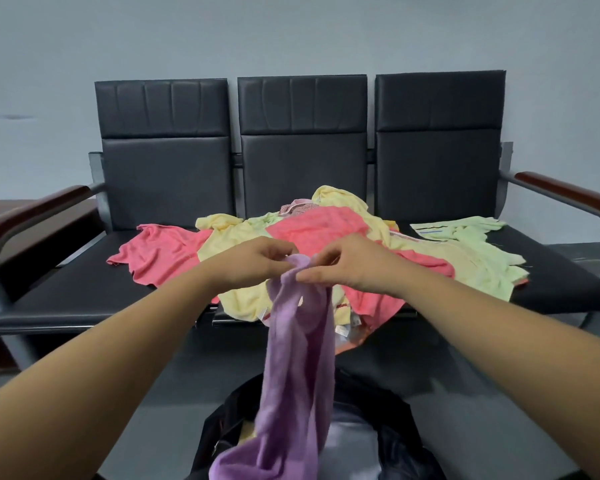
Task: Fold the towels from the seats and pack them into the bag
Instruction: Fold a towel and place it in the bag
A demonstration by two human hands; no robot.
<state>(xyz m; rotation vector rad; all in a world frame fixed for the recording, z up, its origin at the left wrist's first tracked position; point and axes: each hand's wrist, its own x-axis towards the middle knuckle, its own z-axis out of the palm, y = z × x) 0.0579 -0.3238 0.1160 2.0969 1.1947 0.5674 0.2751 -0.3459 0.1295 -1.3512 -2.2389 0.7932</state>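
A purple towel [297, 368] hangs in a long bunch from both my hands, in front of the seats. My left hand [253, 261] and my right hand [347, 263] pinch its top edge close together. Its lower end drapes over the open black bag [378, 417] on the floor below. Behind my hands, a loose heap of towels covers the middle seat: pink towels [160, 254], yellow towels [343, 199] and pale green towels [478, 258]. A folded pale green towel [458, 228] lies flat on the right seat.
The three-seat black bench [302, 161] stands against a grey wall, with brown armrests at the left [32, 213] and the right [568, 192]. The left seat [70, 292] shows bare black cushion. Dark floor lies around the bag.
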